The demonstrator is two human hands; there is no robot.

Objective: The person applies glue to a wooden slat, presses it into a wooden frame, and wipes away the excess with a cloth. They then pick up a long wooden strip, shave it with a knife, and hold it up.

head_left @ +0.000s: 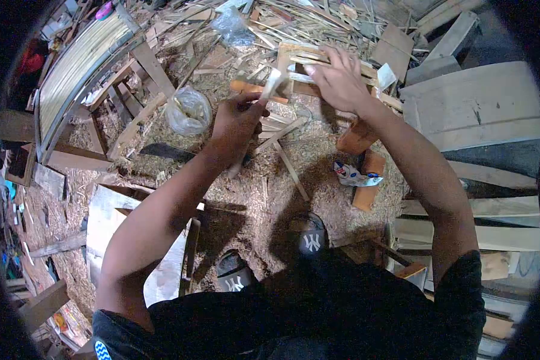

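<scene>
Near the centre, my left hand (237, 123) is closed round a short pale piece of wood (272, 83), which points up from the fingers. Its far end is slightly blurred. To the right, my right hand (341, 81) lies palm down with its fingers spread over several thin wood strips (309, 59). Whether it grips any of them cannot be seen. An orange-brown wooden piece (246, 87) lies behind the left hand's fingers. Loose thin sticks (291, 168) are scattered on the sawdust below the hands.
A clear plastic bag (188, 110) sits left of my left hand. Orange-brown blocks (366, 195) with a crumpled wrapper (357, 174) lie below my right forearm. Boards (474, 102) are stacked at the right, and a slatted curved frame (81, 72) stands at the upper left.
</scene>
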